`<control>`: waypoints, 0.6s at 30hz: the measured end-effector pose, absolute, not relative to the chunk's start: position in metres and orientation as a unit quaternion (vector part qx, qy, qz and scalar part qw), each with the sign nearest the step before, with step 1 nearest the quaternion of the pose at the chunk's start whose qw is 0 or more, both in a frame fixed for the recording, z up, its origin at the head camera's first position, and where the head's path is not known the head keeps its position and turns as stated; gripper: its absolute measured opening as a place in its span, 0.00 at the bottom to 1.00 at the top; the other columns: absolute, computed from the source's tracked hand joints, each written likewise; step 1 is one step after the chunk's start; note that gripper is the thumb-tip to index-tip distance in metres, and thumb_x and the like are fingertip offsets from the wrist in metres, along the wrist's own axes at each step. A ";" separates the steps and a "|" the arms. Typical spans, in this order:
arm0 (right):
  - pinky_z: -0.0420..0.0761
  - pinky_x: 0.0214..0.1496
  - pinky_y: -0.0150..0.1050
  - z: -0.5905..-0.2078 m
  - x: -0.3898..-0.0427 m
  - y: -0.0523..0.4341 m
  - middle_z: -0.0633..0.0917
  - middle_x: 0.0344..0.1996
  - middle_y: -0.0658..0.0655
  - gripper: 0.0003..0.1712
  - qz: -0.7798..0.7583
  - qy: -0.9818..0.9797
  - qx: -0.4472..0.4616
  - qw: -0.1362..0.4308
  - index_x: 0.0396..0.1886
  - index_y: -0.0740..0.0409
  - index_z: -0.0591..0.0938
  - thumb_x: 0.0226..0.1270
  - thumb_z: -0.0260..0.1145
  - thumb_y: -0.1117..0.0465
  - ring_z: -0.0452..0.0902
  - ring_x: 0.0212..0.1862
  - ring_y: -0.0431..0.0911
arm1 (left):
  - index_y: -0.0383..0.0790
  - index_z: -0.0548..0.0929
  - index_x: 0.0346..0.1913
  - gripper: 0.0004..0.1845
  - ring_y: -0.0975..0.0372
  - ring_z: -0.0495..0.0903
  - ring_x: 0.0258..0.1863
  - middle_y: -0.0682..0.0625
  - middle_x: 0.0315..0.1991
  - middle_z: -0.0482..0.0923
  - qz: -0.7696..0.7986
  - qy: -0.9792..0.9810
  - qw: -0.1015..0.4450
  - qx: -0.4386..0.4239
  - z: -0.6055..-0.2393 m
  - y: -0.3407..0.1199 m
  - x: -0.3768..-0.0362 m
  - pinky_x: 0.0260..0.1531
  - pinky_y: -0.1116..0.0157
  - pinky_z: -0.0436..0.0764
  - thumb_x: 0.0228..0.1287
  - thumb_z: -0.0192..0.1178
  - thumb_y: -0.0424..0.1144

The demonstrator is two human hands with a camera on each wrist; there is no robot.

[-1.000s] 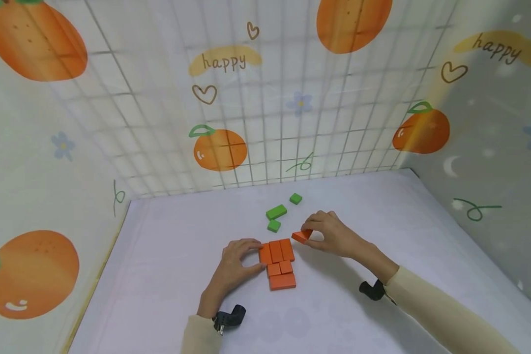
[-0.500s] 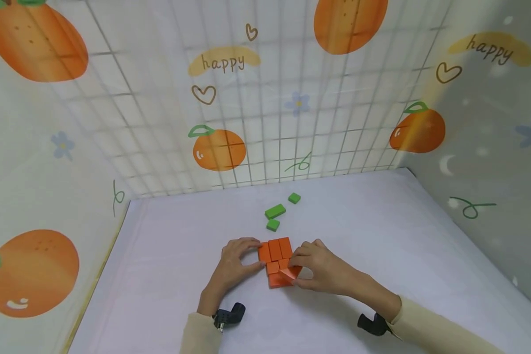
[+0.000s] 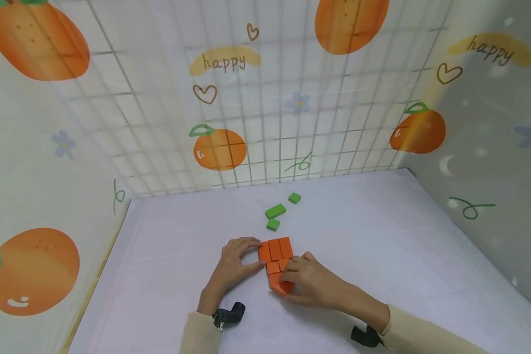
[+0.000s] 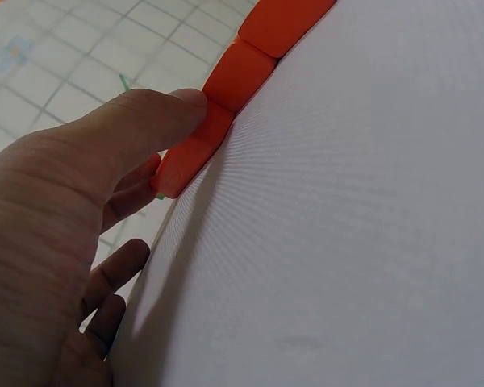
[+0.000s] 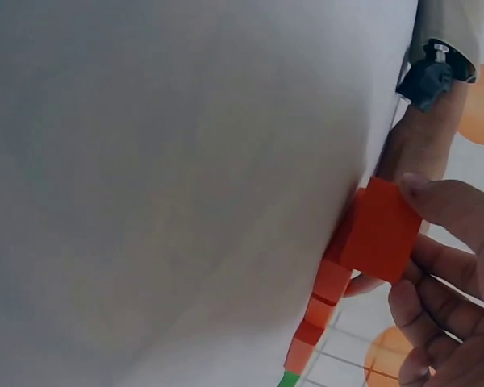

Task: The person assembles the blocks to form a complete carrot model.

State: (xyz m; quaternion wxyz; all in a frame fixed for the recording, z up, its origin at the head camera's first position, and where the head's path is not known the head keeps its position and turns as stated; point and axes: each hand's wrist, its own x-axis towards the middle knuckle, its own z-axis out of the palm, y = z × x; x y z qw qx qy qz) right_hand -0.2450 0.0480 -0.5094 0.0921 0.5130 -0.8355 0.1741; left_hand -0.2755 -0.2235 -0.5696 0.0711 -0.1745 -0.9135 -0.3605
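Orange blocks lie together on the white tabletop in the head view. Three stand side by side in the far row (image 3: 275, 250), with two small square ones (image 3: 273, 267) below them. My left hand (image 3: 230, 268) spans the row's leftmost block (image 3: 264, 252), forefinger at its far end and thumb at its near end; the left wrist view shows the thumb on that block (image 4: 195, 151). My right hand (image 3: 314, 281) pinches another orange block (image 5: 383, 230) between thumb and fingers, tilted at the near end of the group. It partly hides the long block at that end.
Three green blocks lie beyond the orange group: a long one (image 3: 276, 211), a small one (image 3: 273, 224) nearer, and a small one (image 3: 294, 198) farther back. Printed cloth walls (image 3: 256, 113) enclose the tabletop (image 3: 172, 221) at the back and sides.
My right hand has carried its orange block from the right of the far row toward me, down to the near end of the group. The left hand has stayed in place.
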 end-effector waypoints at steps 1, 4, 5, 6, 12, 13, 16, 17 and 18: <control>0.62 0.44 0.34 -0.510 -0.245 0.048 0.81 0.36 0.41 0.17 0.168 -0.837 0.513 0.095 0.41 0.46 0.87 0.53 0.79 0.50 0.71 0.42 0.37 | 0.57 0.82 0.59 0.28 0.60 0.67 0.64 0.64 0.62 0.75 -0.361 -0.913 0.074 -0.176 -0.570 -0.223 -0.276 0.66 0.47 0.57 0.58 0.69 0.61; 0.62 0.43 0.34 -0.512 -0.245 0.047 0.80 0.36 0.41 0.16 0.153 -0.840 0.511 0.097 0.41 0.46 0.86 0.53 0.79 0.49 0.70 0.42 0.38 | 0.56 0.82 0.59 0.28 0.60 0.67 0.64 0.63 0.62 0.75 -0.362 -0.913 0.075 -0.173 -0.569 -0.223 -0.275 0.67 0.47 0.56 0.57 0.69 0.61; 0.61 0.44 0.34 -0.513 -0.246 0.047 0.79 0.37 0.41 0.16 0.147 -0.842 0.509 0.097 0.41 0.46 0.86 0.54 0.79 0.49 0.70 0.42 0.38 | 0.56 0.82 0.59 0.28 0.60 0.67 0.64 0.63 0.62 0.75 -0.364 -0.913 0.074 -0.171 -0.569 -0.223 -0.275 0.67 0.48 0.56 0.57 0.69 0.61; 0.61 0.43 0.34 -0.513 -0.246 0.047 0.79 0.37 0.41 0.17 0.143 -0.844 0.508 0.095 0.41 0.46 0.86 0.54 0.79 0.48 0.70 0.42 0.38 | 0.56 0.82 0.59 0.28 0.60 0.67 0.64 0.64 0.62 0.75 -0.364 -0.913 0.071 -0.168 -0.569 -0.223 -0.275 0.68 0.48 0.55 0.57 0.69 0.61; 0.65 0.46 0.36 -0.505 -0.250 0.050 0.81 0.43 0.42 0.19 0.169 -0.863 0.472 0.059 0.45 0.47 0.85 0.58 0.76 0.45 0.72 0.46 0.39 | 0.57 0.82 0.59 0.28 0.62 0.66 0.65 0.66 0.62 0.74 -0.370 -0.912 0.066 -0.165 -0.569 -0.224 -0.276 0.69 0.50 0.54 0.57 0.69 0.62; 0.66 0.46 0.37 -0.503 -0.252 0.051 0.82 0.43 0.42 0.18 0.179 -0.867 0.462 0.052 0.45 0.47 0.86 0.59 0.75 0.45 0.72 0.46 0.39 | 0.58 0.82 0.59 0.28 0.63 0.66 0.64 0.66 0.62 0.74 -0.370 -0.912 0.066 -0.166 -0.569 -0.224 -0.276 0.69 0.50 0.54 0.57 0.69 0.62; 0.67 0.48 0.39 -0.499 -0.263 0.056 0.83 0.44 0.44 0.16 0.205 -0.878 0.431 0.043 0.46 0.49 0.86 0.62 0.73 0.47 0.73 0.48 0.40 | 0.58 0.82 0.59 0.28 0.64 0.66 0.64 0.67 0.62 0.74 -0.369 -0.912 0.064 -0.166 -0.569 -0.223 -0.277 0.69 0.51 0.54 0.57 0.69 0.63; 0.68 0.49 0.40 -0.498 -0.268 0.057 0.83 0.44 0.45 0.15 0.211 -0.881 0.422 0.042 0.46 0.49 0.86 0.63 0.73 0.48 0.73 0.49 0.41 | 0.58 0.82 0.59 0.28 0.63 0.66 0.64 0.66 0.62 0.74 -0.369 -0.912 0.064 -0.167 -0.569 -0.223 -0.277 0.69 0.51 0.54 0.57 0.69 0.63; 0.68 0.49 0.41 -0.498 -0.274 0.058 0.83 0.44 0.45 0.15 0.216 -0.884 0.413 0.042 0.46 0.50 0.86 0.63 0.73 0.50 0.73 0.49 0.42 | 0.58 0.83 0.59 0.27 0.63 0.67 0.64 0.66 0.61 0.74 -0.369 -0.911 0.066 -0.169 -0.569 -0.223 -0.277 0.68 0.50 0.54 0.57 0.69 0.62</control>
